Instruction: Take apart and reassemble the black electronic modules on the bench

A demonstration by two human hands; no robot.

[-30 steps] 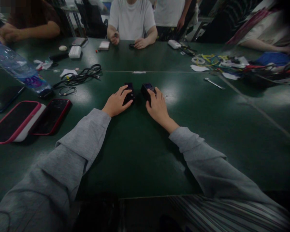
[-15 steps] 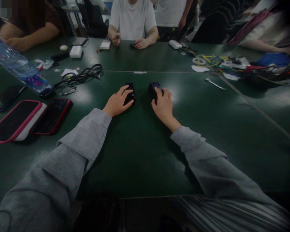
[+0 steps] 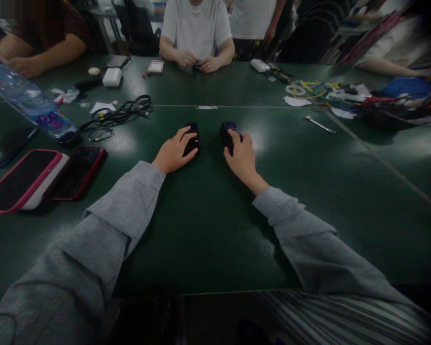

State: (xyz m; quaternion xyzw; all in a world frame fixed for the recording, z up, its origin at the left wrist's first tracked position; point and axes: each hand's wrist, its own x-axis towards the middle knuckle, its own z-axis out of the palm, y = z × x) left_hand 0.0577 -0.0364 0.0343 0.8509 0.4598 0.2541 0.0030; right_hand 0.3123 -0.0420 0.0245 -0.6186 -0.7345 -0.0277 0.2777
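My left hand point(image 3: 174, 152) rests on a small black device point(image 3: 193, 128), its fingers over the top and the thumb along the near side. Beside it, my right hand point(image 3: 243, 155) holds a black box-shaped device point(image 3: 224, 135) with a small screen on top. Its thumb lies on the left side and its fingers reach over the upper face. Both devices sit on the green table point(image 3: 201, 215), with a narrow gap between them. My fingers hide much of each, so I cannot tell their exact kind.
Left are a tilted clear bottle point(image 3: 25, 98), a pink-edged phone point(image 3: 23, 179), a red-edged phone point(image 3: 77, 175) and black cables point(image 3: 129, 110). A wrench point(image 3: 319, 124) and tangled wires point(image 3: 319, 88) lie right. Across the table, a person in white point(image 3: 197, 28) handles a small dark object.
My hands and both devices stay in practically the same place. Across the table, the person in white has brought one hand down to meet the other at the dark object.
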